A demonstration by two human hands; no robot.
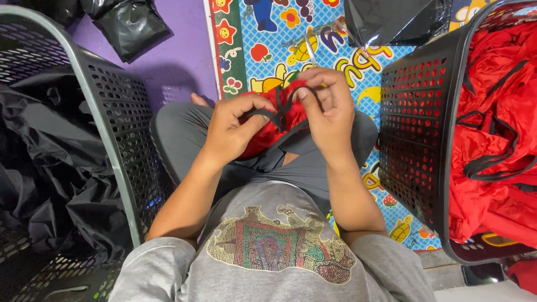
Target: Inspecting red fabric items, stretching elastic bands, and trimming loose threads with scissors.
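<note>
Closest to the camera is the person's grey shirt [274, 246] with a beaded, many-coloured elephant-like patch on the chest, and from it both forearms reach forward over the crossed legs in grey trousers [184, 134]. The left hand [232, 126] has its fingers curled together, thumb and forefinger pinched on a black strap [268, 114] that runs across to the other hand. The right hand [330, 109] is likewise closed, its fingertips [305, 92] bent in and clamped on the same strap and on the bunched red fabric piece [274, 126], which sits between the two palms, just under and behind the fingers, resting against the lap. Well out to the left of the left fingers stands a dark perforated basket [120, 120] with a pale rim, filled with crumpled black fabric [50, 162]. Well out to the right of the right fingers stands a second dark perforated basket [417, 117], heaped with red fabric pieces [498, 140] trimmed with black straps. Just beyond the fingertips lies a bright play mat [268, 45] printed with cartoon shapes, and a thin metal tool [310, 50], too slim to tell its kind, lies on it. Farther off, black plastic bags [131, 25] lie on a purple floor covering [179, 56], and another dark bag [391, 19] sits beyond the right fingers.
</note>
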